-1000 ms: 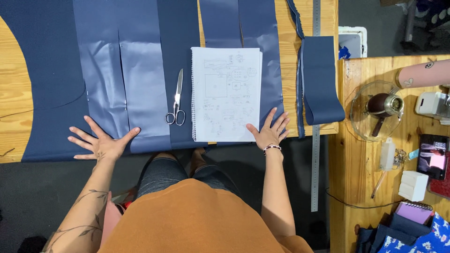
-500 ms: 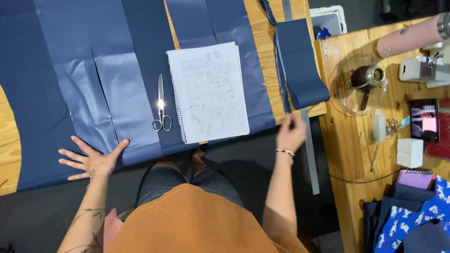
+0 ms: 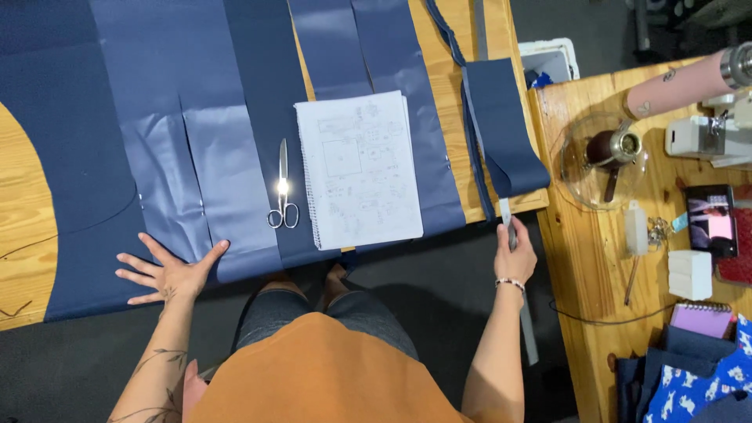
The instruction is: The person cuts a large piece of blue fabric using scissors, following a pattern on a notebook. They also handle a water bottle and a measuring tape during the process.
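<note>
The person's left hand (image 3: 168, 270) lies flat, fingers spread wide, on the near edge of the dark blue fabric (image 3: 196, 141) that covers most of the wooden cutting table (image 3: 19, 196); it grips nothing and simply pins the cloth. The right hand (image 3: 515, 254) is closed around a long grey metal ruler (image 3: 509, 219), which runs from under a folded blue strip (image 3: 501, 125) at the table's right edge down past the wrist toward the floor. A pair of silver scissors (image 3: 283, 188) rests on the fabric, blades pointing away, just left of an open spiral notebook (image 3: 359, 168) with pencilled sketches. The step in hand looks like drawing the ruler free so it can be brought to the cloth. To do it well, the pull would best follow the ruler's own length, so its edge slides out from beneath the folded strip without dragging that strip off the table. The flat left palm would do well to hold its pressure so the cut panels do not shift. A second wooden table (image 3: 595, 258) to the right holds a glass bowl (image 3: 599, 160) and small items close by, so the ruler's swing calls for care.
</note>
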